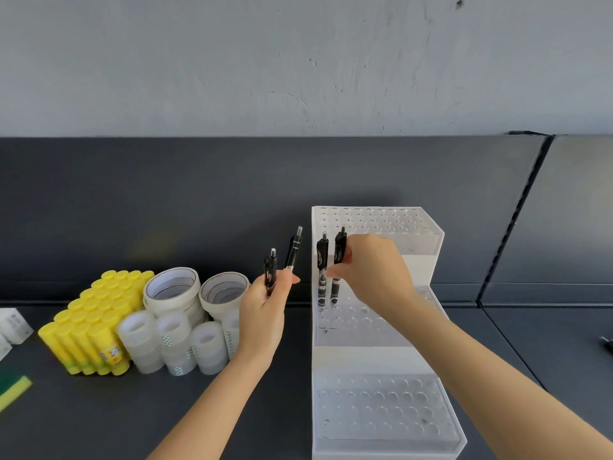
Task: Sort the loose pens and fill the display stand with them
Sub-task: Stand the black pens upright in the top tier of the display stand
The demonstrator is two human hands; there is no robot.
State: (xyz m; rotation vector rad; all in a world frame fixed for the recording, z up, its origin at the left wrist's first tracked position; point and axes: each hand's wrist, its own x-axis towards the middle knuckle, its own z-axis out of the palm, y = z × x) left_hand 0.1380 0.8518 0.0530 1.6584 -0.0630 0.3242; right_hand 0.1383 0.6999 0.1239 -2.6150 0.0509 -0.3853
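Pinching: right hand (374,270) fingers (334,272) are gripping a black plastic click pen (339,252) standing in the middle tier of the white stepped display stand (381,360) | left hand (265,310) fingers are curling round two black pens (270,265) beside the stand, above the dark bench (232,410).

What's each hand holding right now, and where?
Left hand holds two pens by their lower ends; right hand pinches a third pen mid-barrel in the stand.

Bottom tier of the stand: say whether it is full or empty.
Empty: every hole in the bottom tier shows bare; two pens stand in the middle tier.
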